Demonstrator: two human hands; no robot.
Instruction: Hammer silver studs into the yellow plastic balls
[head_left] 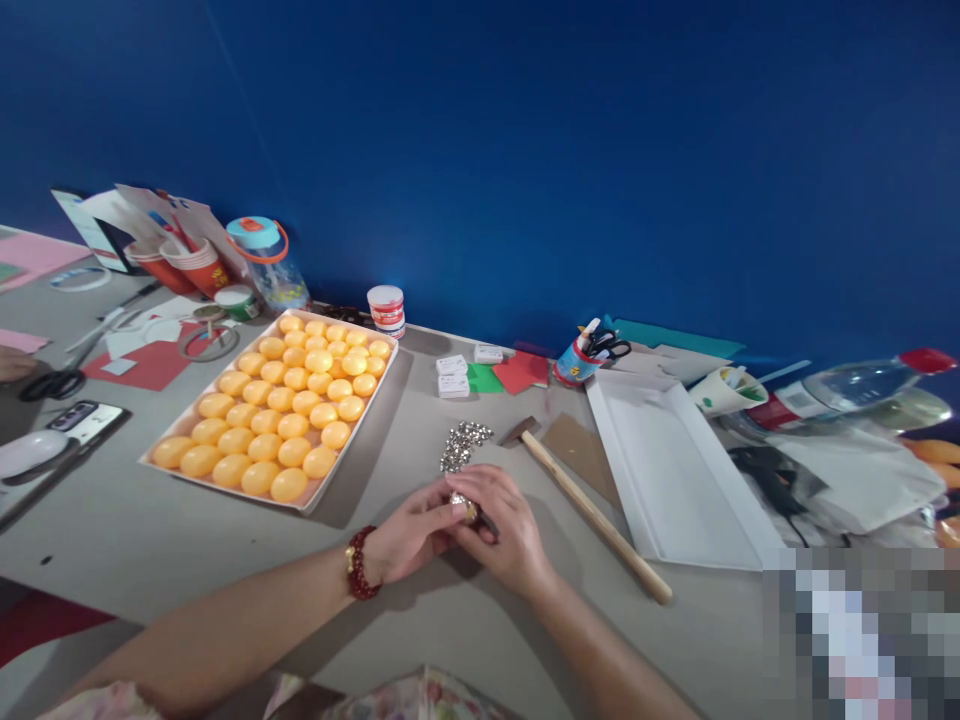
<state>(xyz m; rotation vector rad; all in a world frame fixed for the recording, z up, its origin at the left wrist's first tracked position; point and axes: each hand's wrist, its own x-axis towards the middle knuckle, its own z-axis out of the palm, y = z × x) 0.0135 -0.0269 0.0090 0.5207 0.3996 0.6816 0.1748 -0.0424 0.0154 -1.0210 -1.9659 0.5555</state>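
On my remote feed, I see one small shiny object [463,502], silvery with a gold-toned lower edge, held partly covered between the left hand [416,525] and right hand [508,525]. Loose silvery pieces [463,444] lie heaped just beyond.

Craft workspace: hammer [598,517], pen cup [572,365], red paper [519,373]

The head view shows a gray surface [416,420] before a blue wall [480,180]. The left hand [420,528], a red beaded bracelet [363,565] at its wrist, and the right hand [502,518] meet around a small shiny object [466,504], partly hidden. Just beyond lies a heap of silvery pieces [460,446]; to the right, a wooden-handled hammer [592,512] and shallow white tray [679,470]; to the left, a shallow box [309,503] of orange balls [305,402].
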